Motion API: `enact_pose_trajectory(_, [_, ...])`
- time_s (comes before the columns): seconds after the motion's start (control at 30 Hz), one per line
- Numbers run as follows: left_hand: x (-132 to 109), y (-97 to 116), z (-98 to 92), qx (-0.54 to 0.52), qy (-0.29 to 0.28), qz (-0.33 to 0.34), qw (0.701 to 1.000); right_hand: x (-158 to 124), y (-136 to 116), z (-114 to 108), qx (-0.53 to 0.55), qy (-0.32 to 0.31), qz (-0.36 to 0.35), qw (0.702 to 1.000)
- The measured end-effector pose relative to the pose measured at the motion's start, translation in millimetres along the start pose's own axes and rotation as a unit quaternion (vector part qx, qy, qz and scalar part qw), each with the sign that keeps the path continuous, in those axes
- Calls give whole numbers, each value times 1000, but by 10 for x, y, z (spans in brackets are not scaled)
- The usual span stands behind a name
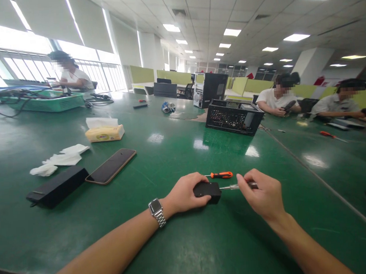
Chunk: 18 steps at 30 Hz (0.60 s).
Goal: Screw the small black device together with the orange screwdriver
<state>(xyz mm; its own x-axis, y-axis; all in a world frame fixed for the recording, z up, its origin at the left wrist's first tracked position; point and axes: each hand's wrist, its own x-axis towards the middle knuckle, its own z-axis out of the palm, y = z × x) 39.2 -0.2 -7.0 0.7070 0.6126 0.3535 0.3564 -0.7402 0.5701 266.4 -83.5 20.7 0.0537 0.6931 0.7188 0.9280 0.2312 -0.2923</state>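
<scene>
Low over the green table [176, 243], my left hand [186, 194] is closed round a small black box-shaped device [210, 188], thumb at the near side and fingers over the far side. My right hand [264, 192] grips a screwdriver [234, 187] with a clear and dark handle. Its thin shaft points left, and the tip meets the right end of the black device; whether it sits in a screw cannot be made out. Just behind the device lies a second screwdriver [222, 175], orange and black, its handle to the right and its shaft partly behind my left hand.
Left of my hands are a phone [111, 167], a long black case [58, 186], crumpled tissues [61, 159] and a tissue pack [104, 133]. Farther back stand a black crate-like case [232, 118], a computer tower [213, 89] and a green basket [50, 104]. Co-workers sit beyond, left and right.
</scene>
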Motion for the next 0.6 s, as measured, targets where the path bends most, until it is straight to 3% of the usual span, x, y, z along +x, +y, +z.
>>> enact_pose_trajectory(0.1, [2, 2, -14, 8, -12, 11, 1000, -10, 304, 85, 50, -43, 120, 991])
enact_pose_trajectory(0.17, [2, -8, -21, 10, -15, 17, 1000, -30, 477, 171, 61, -90, 161, 981])
enact_pose_trajectory(0.3, [-11, -39, -27, 7, -8, 20, 1000, -114, 609, 361, 55, -179, 156, 970])
enact_pose_trajectory(0.43, [-29, -51, -35, -4, 2, 14, 1000, -173, 580, 437, 71, -174, 154, 970])
enact_pose_trajectory(0.6, [-35, -35, -35, 3, 6, 10, 1000, -129, 557, 359, 45, -165, 144, 975])
